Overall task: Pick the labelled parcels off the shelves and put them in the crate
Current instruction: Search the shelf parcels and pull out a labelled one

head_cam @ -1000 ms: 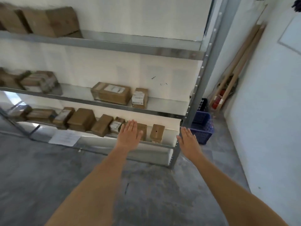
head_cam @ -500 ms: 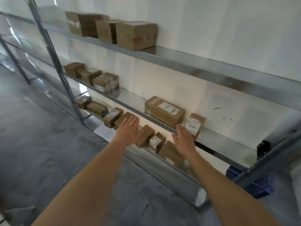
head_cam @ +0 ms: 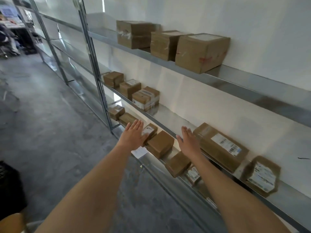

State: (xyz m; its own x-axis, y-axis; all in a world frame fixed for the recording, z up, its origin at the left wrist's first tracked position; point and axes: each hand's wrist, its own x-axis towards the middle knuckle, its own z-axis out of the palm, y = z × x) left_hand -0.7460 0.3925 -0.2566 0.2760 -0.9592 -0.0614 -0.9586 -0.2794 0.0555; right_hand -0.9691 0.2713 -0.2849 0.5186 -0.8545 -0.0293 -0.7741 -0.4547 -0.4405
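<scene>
Before the metal shelves, both hands reach out flat, fingers straight, holding nothing. Left hand hides part of a labelled small parcel; right hand hovers beside the long labelled parcel. Lower-shelf boxes under the right forearm are hard to make out.

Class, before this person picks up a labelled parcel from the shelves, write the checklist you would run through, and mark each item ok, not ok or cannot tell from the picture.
1. Left hand free, fingers straight, holding nothing: ok.
2. Right hand free, fingers straight, holding nothing: ok.
3. A labelled parcel close by: ok, the long parcel on the middle shelf shows a white barcode label, just beside the right hand.
4. Its top unobstructed for a grip: ok, nothing lies on it.
5. Crate in view to receive it: not ok, no crate shows.
6. Plain box on the lowest shelf bears a label: cannot tell, only unmarked faces show.
</scene>
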